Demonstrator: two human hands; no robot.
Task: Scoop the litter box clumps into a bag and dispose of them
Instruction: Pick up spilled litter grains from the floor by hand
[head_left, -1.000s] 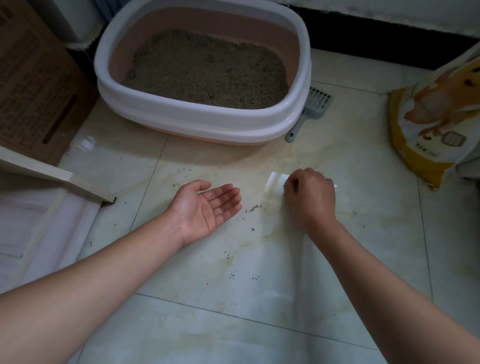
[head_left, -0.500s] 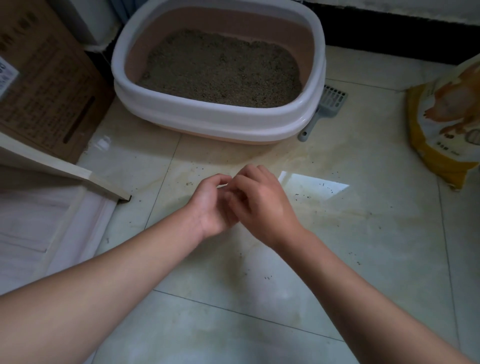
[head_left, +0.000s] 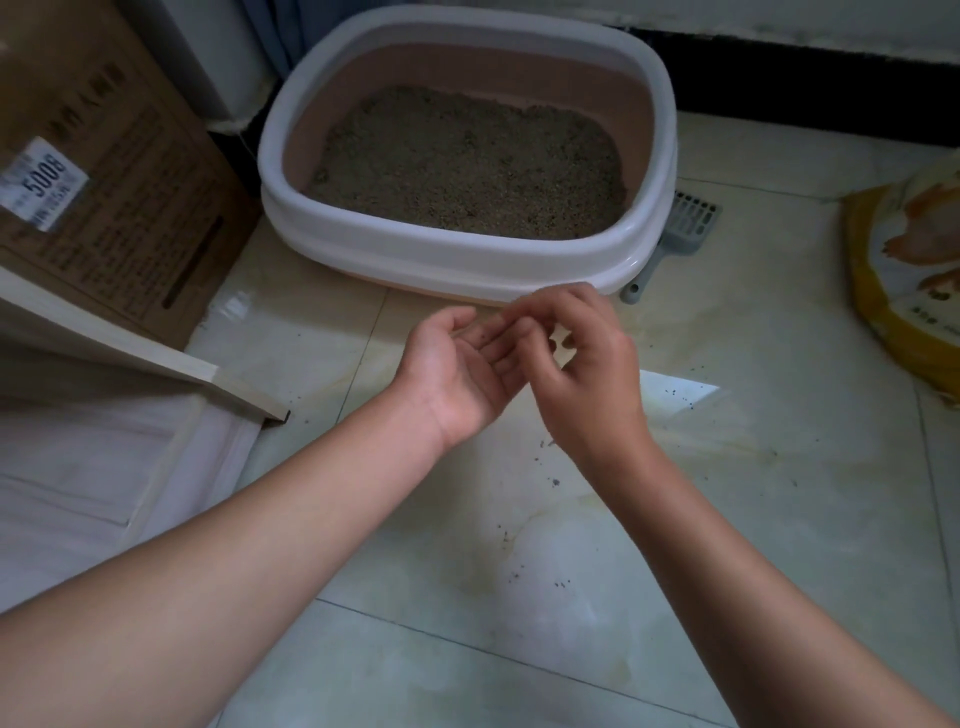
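A white and pink litter box (head_left: 447, 254) stands at the back, filled with grey-brown litter (head_left: 467, 166). A grey slotted scoop (head_left: 685, 223) lies on the floor against its right side. A flat clear plastic bag (head_left: 680, 395) lies on the tiles just right of my hands. My left hand (head_left: 457, 374) is palm up and cupped, with a few dark litter grains (head_left: 480, 339) on its fingers. My right hand (head_left: 587, 374) hovers over those fingers with its fingertips pinched together; what is in the pinch is hidden.
Loose litter grains (head_left: 556, 483) are scattered on the pale floor tiles below my hands. A cardboard box (head_left: 104, 182) and a wooden board (head_left: 130, 353) stand at the left. A yellow pet-product bag (head_left: 904, 291) lies at the right.
My right hand left the floor by the plastic bag and came over my left palm. Both hands then rose a little toward the litter box, and the left palm opened more.
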